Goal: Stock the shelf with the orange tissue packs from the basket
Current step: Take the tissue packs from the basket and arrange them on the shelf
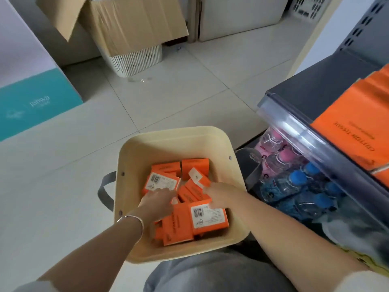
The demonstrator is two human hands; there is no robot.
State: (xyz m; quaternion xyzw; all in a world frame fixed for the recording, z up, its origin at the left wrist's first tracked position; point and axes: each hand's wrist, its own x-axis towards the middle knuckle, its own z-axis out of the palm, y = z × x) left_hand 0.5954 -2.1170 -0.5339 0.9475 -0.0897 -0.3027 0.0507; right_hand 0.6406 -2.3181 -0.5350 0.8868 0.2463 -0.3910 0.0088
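Many capped bottles (294,186) sit under the shelf (315,85), beside the basket (168,140).

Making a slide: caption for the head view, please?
Left hand and right hand reach among orange tissue packs in a cream basket beside the shelf.

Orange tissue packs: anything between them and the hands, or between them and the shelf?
Nothing visible. The left hand and right hand reach among the orange tissue packs in the open basket; the shelf beside it has only a clear front rail.
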